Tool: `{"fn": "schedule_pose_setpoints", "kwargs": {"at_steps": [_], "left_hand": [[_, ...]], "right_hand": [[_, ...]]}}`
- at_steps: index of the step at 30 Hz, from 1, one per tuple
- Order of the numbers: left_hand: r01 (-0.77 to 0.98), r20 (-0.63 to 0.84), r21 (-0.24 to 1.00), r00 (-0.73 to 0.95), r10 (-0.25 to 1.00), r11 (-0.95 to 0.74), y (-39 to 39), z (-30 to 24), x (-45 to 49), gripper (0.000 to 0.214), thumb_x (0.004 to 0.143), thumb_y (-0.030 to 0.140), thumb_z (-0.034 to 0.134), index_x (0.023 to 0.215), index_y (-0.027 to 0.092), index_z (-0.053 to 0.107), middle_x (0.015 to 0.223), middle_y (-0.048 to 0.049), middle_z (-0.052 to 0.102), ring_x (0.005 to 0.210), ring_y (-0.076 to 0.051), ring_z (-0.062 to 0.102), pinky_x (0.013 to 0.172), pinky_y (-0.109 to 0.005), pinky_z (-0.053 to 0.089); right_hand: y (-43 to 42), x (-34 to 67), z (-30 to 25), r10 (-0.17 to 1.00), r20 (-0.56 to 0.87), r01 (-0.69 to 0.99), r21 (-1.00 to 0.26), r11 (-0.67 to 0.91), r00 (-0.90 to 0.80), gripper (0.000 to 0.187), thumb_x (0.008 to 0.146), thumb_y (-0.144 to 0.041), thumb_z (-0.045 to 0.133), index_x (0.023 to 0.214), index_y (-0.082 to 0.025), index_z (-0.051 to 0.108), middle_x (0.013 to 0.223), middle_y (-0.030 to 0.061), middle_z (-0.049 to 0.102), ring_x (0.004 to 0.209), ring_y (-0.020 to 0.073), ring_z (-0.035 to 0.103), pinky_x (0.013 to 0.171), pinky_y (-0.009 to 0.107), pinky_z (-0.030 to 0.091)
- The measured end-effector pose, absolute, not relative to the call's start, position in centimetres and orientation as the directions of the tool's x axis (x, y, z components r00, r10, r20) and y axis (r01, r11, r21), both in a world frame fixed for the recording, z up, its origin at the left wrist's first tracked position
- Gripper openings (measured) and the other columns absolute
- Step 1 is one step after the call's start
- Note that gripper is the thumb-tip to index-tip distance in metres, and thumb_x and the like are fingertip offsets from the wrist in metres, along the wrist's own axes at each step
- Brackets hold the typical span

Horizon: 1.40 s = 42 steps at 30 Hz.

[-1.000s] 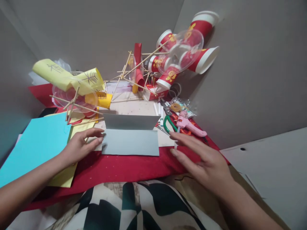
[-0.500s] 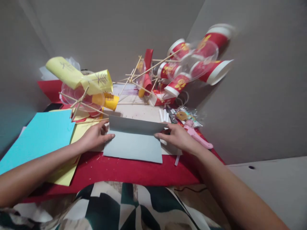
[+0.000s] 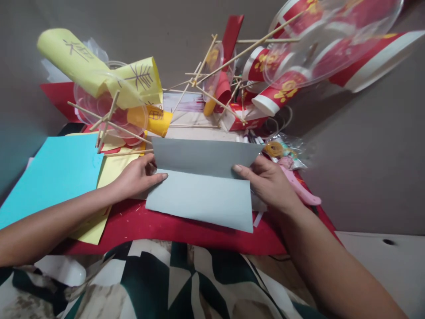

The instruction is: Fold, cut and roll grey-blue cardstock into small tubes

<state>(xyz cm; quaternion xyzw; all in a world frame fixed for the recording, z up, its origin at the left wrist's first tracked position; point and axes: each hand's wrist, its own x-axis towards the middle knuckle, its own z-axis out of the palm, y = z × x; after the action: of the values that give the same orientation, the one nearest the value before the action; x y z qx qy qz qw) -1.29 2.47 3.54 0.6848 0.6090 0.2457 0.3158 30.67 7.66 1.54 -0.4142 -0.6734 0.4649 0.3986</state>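
Note:
A pale grey-blue sheet of paper with a crease across its middle is held between my two hands, over the red cloth near the table's front edge. Its far half stands up from the fold, while the near half slopes toward me. My left hand grips the left edge at the crease, thumb on top and fingers behind. At the right edge, my right hand pinches the paper with its thumb on the far half; the other fingers are partly hidden behind it.
Turquoise sheets and yellow paper lie at left. Behind stand stick frames with yellow paper tubes, a clear plastic disc and red paper cups. A pink tool and a plastic bag lie at right. A red cloth covers the table.
The paper looks larger and closer, its near half tilted more toward me. My right hand has moved right, with its thumb now on the far half. The view has shifted too.

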Motion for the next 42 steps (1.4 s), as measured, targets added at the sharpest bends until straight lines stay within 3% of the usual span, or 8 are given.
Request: {"fn": "schedule_pose_setpoints", "kwargs": {"at_steps": [6,12,16,22,25,30,36,42], "left_hand": [[0.225,-0.202,0.962,0.191,0.961,0.158,2.2,3.9,-0.4,0.059,0.078,0.048,0.079,0.127,0.019,0.061,0.107,-0.0095,0.076,0.094,-0.026,0.073,0.077,-0.036,0.06],[0.22,-0.321,0.928,0.068,0.945,0.3,1.9,5.1,0.5,0.053,0.068,0.052,0.085,0.105,0.018,0.069,0.063,-0.0014,0.07,0.074,-0.029,0.073,0.058,-0.036,0.06],[0.1,-0.29,0.952,-0.01,0.957,0.29,2.0,5.0,0.5,0.047,0.063,0.044,0.089,0.098,0.018,0.071,0.062,0.0007,0.07,0.067,-0.024,0.072,0.053,-0.029,0.058],[-0.032,-0.257,0.966,-0.052,0.965,0.256,2.2,4.2,0.3,0.039,0.06,0.033,0.092,0.089,0.017,0.072,0.075,-0.001,0.077,0.065,-0.018,0.071,0.057,-0.025,0.058],[-0.043,-0.233,0.972,-0.078,0.969,0.231,2.3,4.0,0.2,0.035,0.062,0.034,0.091,0.087,0.017,0.072,0.075,-0.0012,0.076,0.065,-0.017,0.07,0.058,-0.024,0.057],[-0.124,-0.256,0.959,0.017,0.967,0.256,2.3,4.0,-0.2,0.036,0.074,0.04,0.084,0.099,0.017,0.073,0.074,-0.0013,0.075,0.064,-0.018,0.07,0.067,-0.031,0.06],[-0.2,-0.25,0.944,0.085,0.964,0.263,2.3,3.6,0.0,0.045,0.063,0.03,0.093,0.1,0.016,0.072,0.091,-0.0078,0.08,0.079,-0.023,0.075,0.075,-0.034,0.061],[-0.132,-0.178,0.975,0.008,0.984,0.177,1.9,3.5,0.3,0.029,0.063,0.024,0.091,0.085,0.016,0.072,0.073,0.0004,0.076,0.07,-0.02,0.072,0.079,-0.035,0.061]], "right_hand": [[7.3,30.6,2.1,0.948,0.074,0.2,-0.97,0.141,-0.309,0.041,0.09,-0.058,0.064,0.114,-0.025,0.061,0.105,0.0067,0.075,0.078,0.0219,0.073,0.065,0.037,0.06],[7.8,30.8,2.0,0.954,-0.017,0.102,-0.995,0.014,-0.298,0.047,0.08,-0.066,0.071,0.096,-0.023,0.065,0.082,0.0025,0.071,0.07,0.0201,0.068,0.064,0.034,0.057],[8.3,31.1,1.7,0.931,-0.13,-0.046,-0.987,-0.154,-0.341,0.055,0.071,-0.074,0.074,0.073,-0.021,0.058,0.064,-0.0006,0.059,0.052,0.013,0.052,0.051,0.027,0.048],[7.9,29.8,3.1,0.918,-0.167,-0.034,-0.981,-0.192,-0.36,0.049,0.048,-0.027,0.098,0.064,-0.021,0.053,0.055,-0.0069,0.047,0.057,0.0112,0.052,0.064,0.025,0.053],[7.9,28.8,3.5,0.912,-0.178,-0.054,-0.976,-0.212,-0.37,0.051,0.047,-0.021,0.098,0.055,-0.022,0.047,0.048,-0.008,0.039,0.055,0.0124,0.05,0.067,0.029,0.055],[8.3,28.0,2.8,0.928,-0.185,-0.066,-0.974,-0.217,-0.323,0.043,0.047,-0.024,0.097,0.058,-0.022,0.055,0.049,-0.0069,0.044,0.054,0.0136,0.052,0.06,0.029,0.053],[8.2,28.0,2.3,0.96,-0.18,-0.151,-0.965,-0.214,-0.214,0.038,0.043,-0.022,0.097,0.063,-0.022,0.065,0.051,-0.0067,0.052,0.053,0.0127,0.054,0.066,0.03,0.055],[7.6,27.9,3.3,0.907,-0.298,-0.123,-0.93,-0.346,-0.297,0.035,0.043,-0.023,0.097,0.063,-0.024,0.068,0.062,-0.0012,0.068,0.055,0.0157,0.06,0.055,0.029,0.053]]}}
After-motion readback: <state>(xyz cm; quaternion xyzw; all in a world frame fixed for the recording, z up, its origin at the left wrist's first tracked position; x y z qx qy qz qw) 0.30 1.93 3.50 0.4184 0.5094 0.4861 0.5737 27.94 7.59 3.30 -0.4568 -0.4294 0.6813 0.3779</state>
